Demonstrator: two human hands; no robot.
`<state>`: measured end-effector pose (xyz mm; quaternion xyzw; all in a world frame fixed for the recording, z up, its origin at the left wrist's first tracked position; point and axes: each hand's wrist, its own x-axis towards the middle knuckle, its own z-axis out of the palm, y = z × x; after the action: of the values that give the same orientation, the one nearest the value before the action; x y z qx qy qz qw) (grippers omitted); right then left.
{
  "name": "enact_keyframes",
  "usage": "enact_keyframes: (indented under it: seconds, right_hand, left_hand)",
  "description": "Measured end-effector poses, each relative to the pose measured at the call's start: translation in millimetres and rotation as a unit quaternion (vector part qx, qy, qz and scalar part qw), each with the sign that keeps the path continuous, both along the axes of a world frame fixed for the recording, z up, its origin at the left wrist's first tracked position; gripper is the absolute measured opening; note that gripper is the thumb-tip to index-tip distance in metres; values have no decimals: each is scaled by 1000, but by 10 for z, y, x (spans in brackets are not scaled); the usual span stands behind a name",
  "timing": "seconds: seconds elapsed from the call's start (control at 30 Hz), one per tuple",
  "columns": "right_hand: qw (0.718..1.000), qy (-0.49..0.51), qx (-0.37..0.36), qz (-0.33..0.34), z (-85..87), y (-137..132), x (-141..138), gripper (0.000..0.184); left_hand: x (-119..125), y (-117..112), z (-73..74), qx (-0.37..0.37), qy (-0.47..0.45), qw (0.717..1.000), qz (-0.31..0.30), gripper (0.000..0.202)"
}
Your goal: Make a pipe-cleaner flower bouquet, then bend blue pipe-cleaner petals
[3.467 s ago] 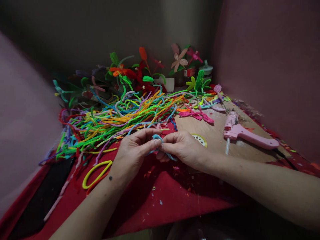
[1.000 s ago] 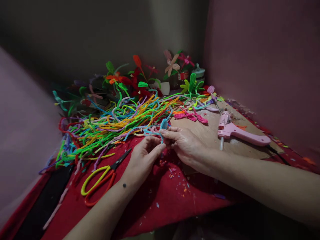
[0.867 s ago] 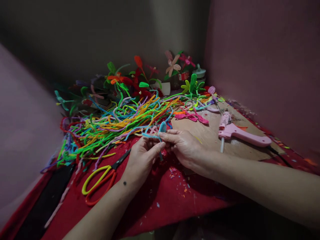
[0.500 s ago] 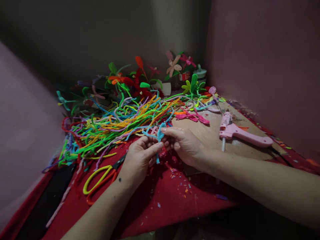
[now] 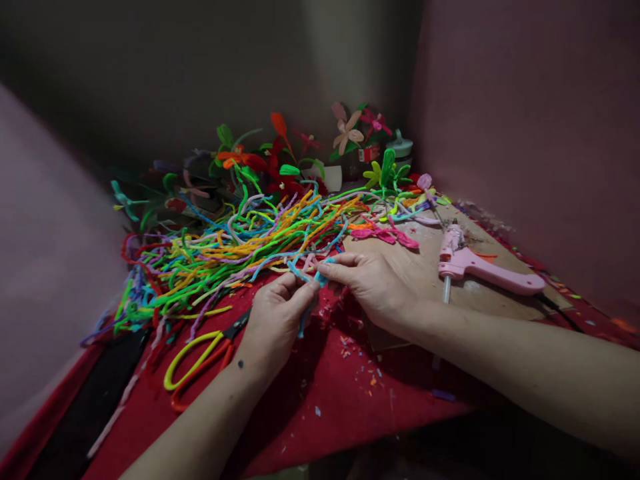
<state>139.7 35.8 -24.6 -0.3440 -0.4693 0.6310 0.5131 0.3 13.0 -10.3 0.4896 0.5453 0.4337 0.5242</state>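
Observation:
A light blue pipe cleaner (image 5: 299,272), bent into a small shape, is pinched between my two hands above the red cloth. My left hand (image 5: 280,313) is closed on it with thumb and fingers, and a short blue end hangs below them. Thumb and forefinger of my right hand (image 5: 370,287) grip its upper right part. Fingers hide much of the shape. Close behind lies a heap of many-coloured pipe cleaners (image 5: 240,247). Scissors (image 5: 195,370) with yellow and orange handles rest beside my left wrist.
A pink glue gun (image 5: 485,267) stands on a brown board (image 5: 400,267) at the right. Pipe-cleaner flowers (image 5: 347,131) and a lidded jar (image 5: 400,147) are at the back. A black flat object (image 5: 90,407) lies left on the red cloth (image 5: 320,433), where scraps are scattered.
The blue pipe cleaner has tilted: its upper part now leans right and its lower end points down-left. My right fingers have shifted over its top.

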Motion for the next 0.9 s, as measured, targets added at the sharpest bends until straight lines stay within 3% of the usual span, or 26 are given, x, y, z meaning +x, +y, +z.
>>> enact_keyframes:
  seconds: [0.1,0.23,0.3,0.47,0.6,0.67,0.77,0.9]
  right_hand:
    - [983,-133,116,-60,54,-43,32,16]
    - [919,-256,275,-125,67,-79,45,20]
    - [908,-268,292,-138,66,-81,40,20]
    - [930,-232,257,-122,84,-78,33,17]
    - [899,-253,328,-144,94,-75,45,18]
    - [928,-216,284,-111,101,-63,44,13]
    - [982,-117,148,-29,115,-40,29,12]
    - [998,-33,51,9,108,-19,4,15]
  left_hand:
    - [12,-21,-23,-7,2,1000,-6,23]
    - [24,-51,-33,17,4,1000,-16,21]
    - [19,-60,-12,10,0,1000,-8,21]
    - [-9,-56,26,-27,-36,999,-8,19]
    - [-11,-54,10,-14,-21,1000,-8,17]
    - [-9,-58,10,-2,-22,1000,6,16]
    - [-8,-62,19,4,-49,999,14,15]
    - [1,-58,7,16,-59,998,2,17]
